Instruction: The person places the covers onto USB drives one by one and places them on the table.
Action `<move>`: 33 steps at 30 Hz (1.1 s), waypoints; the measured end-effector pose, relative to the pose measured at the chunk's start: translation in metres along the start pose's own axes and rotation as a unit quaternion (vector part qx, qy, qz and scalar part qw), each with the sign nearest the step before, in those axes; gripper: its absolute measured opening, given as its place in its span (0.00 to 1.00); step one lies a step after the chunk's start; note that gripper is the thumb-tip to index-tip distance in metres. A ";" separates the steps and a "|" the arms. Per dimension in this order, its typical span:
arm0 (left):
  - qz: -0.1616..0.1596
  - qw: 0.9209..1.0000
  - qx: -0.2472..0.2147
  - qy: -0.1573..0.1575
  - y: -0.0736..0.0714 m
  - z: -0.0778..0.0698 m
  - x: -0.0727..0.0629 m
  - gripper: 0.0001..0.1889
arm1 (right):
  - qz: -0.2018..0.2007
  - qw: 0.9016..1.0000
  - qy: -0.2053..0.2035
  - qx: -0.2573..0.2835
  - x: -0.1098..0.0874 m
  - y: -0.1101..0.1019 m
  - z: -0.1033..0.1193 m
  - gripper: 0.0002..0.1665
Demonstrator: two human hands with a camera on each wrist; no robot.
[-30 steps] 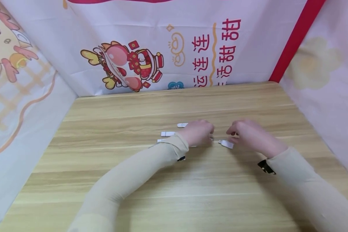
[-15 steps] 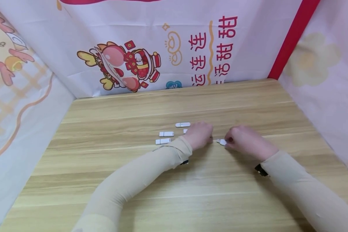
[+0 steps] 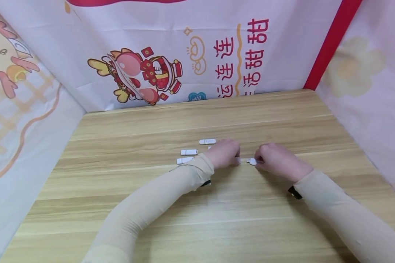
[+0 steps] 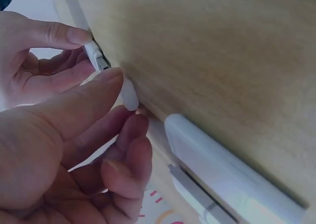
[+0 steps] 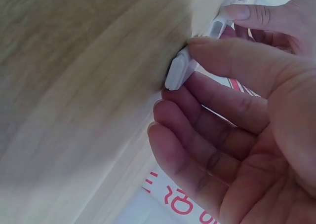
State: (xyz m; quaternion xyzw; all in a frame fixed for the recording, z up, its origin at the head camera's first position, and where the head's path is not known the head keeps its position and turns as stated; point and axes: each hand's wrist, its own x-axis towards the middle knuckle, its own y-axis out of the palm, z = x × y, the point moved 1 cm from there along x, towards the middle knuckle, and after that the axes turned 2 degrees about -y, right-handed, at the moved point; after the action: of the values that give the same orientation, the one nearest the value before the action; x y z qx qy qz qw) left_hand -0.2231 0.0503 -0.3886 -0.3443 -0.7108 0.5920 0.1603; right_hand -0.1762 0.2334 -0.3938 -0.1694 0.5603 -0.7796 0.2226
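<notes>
My right hand (image 3: 279, 160) pinches a white USB stick (image 3: 251, 161) between thumb and fingers, low over the wooden table. Its bare metal plug (image 4: 102, 62) points toward my left hand (image 3: 224, 153). That hand holds a small white cap (image 4: 129, 94) between thumb and fingers, with its hollow end (image 5: 217, 27) facing the plug in the right wrist view. A short gap separates cap and stick in the head view. The rear end of the stick (image 5: 180, 68) sticks out past my right thumb and fingers.
Several more white USB sticks lie left of my hands: a rounded one (image 3: 207, 141) farthest back, two rectangular ones, the upper (image 3: 189, 152) and the lower (image 3: 184, 160), and one mostly behind my left hand. Printed cloth (image 3: 276, 73) walls the back and sides of the table.
My right hand has come down, taken hold of the USB stick and shifted it slightly left, turning it toward the cap. The cap now shows more at my left fingertips.
</notes>
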 end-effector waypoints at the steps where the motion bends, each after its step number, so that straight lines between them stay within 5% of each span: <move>1: 0.001 1.000 0.004 0.002 0.000 0.000 0.001 0.06 | 0.002 1.000 0.003 0.000 0.000 0.000 0.000 0.13; 8: 0.007 0.999 0.020 0.025 -0.001 -0.004 0.004 0.07 | 0.012 1.000 0.009 -0.005 0.000 -0.001 0.003 0.15; 16: 0.022 0.999 0.016 0.038 -0.002 -0.007 0.002 0.08 | -0.012 0.999 -0.030 -0.017 0.001 -0.001 0.004 0.16; 24: -0.004 0.997 0.013 0.075 -0.004 -0.004 0.000 0.06 | -0.024 0.998 -0.046 -0.018 -0.002 -0.007 0.012 0.12; 33: -0.031 0.996 -0.034 0.081 -0.009 0.000 -0.008 0.07 | -0.039 0.997 -0.058 -0.017 -0.008 -0.019 0.031 0.11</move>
State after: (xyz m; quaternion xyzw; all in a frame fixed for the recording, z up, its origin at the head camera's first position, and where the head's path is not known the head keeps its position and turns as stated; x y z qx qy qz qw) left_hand -0.2200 0.0441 -0.3786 -0.3746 -0.7254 0.5324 0.2237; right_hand -0.1567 0.2175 -0.3665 -0.2393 0.5527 -0.7670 0.2213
